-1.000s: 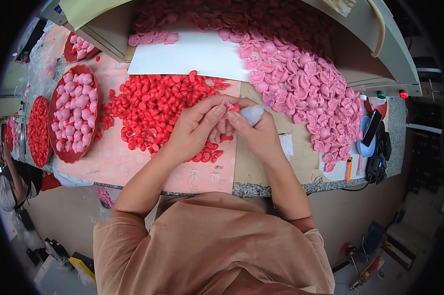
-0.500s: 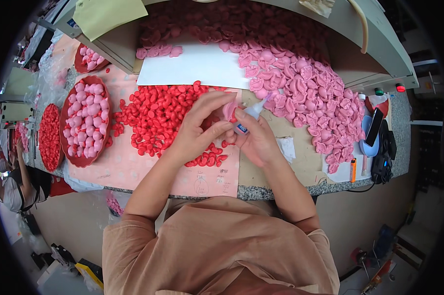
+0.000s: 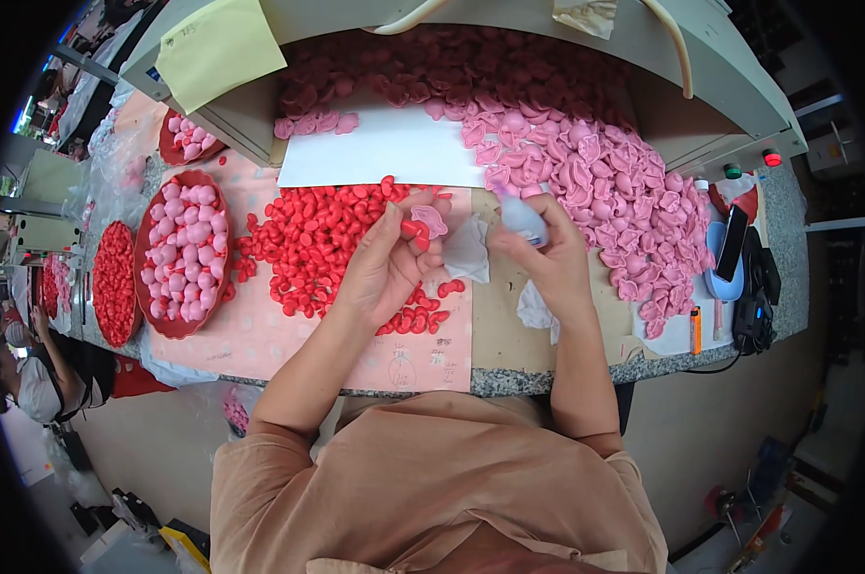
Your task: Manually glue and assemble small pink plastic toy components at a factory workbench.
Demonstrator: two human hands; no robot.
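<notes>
Pinched in the fingers of my left hand (image 3: 383, 270) are a pink shell-shaped piece (image 3: 431, 222) and a small glossy red piece (image 3: 415, 233), close together. My right hand (image 3: 562, 263) grips a small translucent squeeze bottle (image 3: 522, 222) with a narrow pinkish tip, which points up and away from me. The two hands are apart. Beside and beyond my left hand spreads a heap of red bean-shaped pieces (image 3: 313, 230) on pink paper (image 3: 260, 330). A large heap of pink shell-shaped pieces (image 3: 586, 182) lies beyond and right of my right hand. Between the hands rests a white tissue (image 3: 467, 253).
A grey box-like housing (image 3: 729, 105) arches over the far side, with a white sheet (image 3: 375, 148) at its opening. At left stand red trays (image 3: 224, 287) of pink and red pieces. A phone (image 3: 732, 244), blue dish (image 3: 718, 283) and orange lighter (image 3: 696, 330) lie right. Another person (image 3: 45, 368) sits far left.
My hands have drawn apart. The right hand moved right with the bottle, now tipped upward; the left turned palm up with the pink and red pieces. The tissue between them has come into sight.
</notes>
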